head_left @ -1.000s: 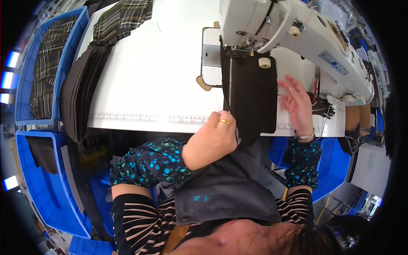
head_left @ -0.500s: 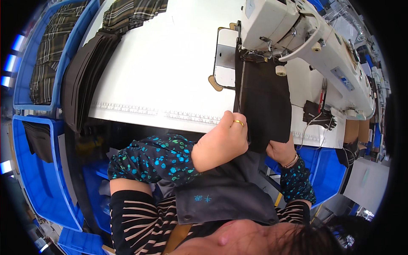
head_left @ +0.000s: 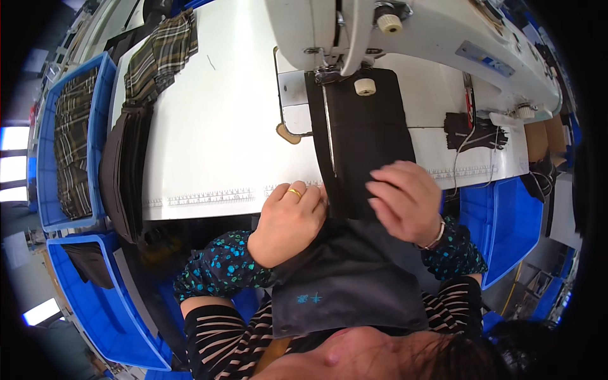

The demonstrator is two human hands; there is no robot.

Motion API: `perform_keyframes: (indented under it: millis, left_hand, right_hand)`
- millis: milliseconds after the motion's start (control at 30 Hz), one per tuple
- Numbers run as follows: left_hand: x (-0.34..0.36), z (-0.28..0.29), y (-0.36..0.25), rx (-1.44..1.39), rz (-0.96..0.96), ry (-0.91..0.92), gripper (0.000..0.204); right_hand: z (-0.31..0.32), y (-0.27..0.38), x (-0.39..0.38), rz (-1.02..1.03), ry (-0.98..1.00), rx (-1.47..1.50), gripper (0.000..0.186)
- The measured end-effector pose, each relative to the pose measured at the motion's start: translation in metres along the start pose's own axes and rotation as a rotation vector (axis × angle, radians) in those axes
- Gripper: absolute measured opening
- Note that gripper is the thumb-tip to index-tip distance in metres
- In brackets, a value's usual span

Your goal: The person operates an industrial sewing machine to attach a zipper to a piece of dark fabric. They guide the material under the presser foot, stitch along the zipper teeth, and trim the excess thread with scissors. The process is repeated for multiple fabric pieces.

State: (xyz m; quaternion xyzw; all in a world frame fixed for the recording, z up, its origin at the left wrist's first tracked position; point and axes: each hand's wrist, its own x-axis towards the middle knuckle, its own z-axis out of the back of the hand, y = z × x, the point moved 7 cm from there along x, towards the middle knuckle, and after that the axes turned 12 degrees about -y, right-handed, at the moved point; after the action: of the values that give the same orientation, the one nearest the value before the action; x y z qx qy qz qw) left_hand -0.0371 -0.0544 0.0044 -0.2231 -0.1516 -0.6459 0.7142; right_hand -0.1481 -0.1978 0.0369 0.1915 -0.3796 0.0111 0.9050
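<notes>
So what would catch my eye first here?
Probably the white sewing machine at the top, with a black fabric panel with a zipper running under its needle. Just below, the left hand and right hand rest on that panel at the white table edge.

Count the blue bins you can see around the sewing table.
3. One bin on the left holds plaid fabric, a second bin sits below it at lower left, and a third bin is at the right, under the table edge. Others may be hidden.
</notes>
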Motion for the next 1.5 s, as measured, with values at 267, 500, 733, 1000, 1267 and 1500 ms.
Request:
perform_keyframes:
  millis: [267, 500, 733, 1000, 1267, 1500]
  left_hand:
    - [0.001, 0.009, 0.029, -0.153, 0.094, 0.059, 0.031]
    - [0.036, -0.012, 0.052, -0.004, 0.092, 0.028, 0.063]
    - [0.038, -0.018, 0.050, -0.016, 0.092, 0.142, 0.078]
    - [0.049, -0.023, 0.065, 0.035, 0.099, 0.146, 0.083]
    - [0.067, -0.032, 0.089, 0.045, 0.096, 0.097, 0.076]
    - [0.079, -0.039, 0.102, 0.092, 0.079, 0.049, 0.074]
  right_hand:
    - [-0.057, 0.011, -0.021, 0.000, 0.220, -0.104, 0.052]
    - [-0.057, 0.014, -0.021, 0.050, 0.247, -0.145, 0.053]
    - [-0.047, -0.013, 0.002, 0.051, 0.275, -0.100, 0.062]
    - [-0.064, -0.030, 0.021, 0.043, 0.310, -0.214, 0.076]
    - [-0.078, -0.052, 0.038, 0.038, 0.267, -0.212, 0.073]
    - [-0.084, -0.065, 0.050, 0.035, 0.235, -0.222, 0.065]
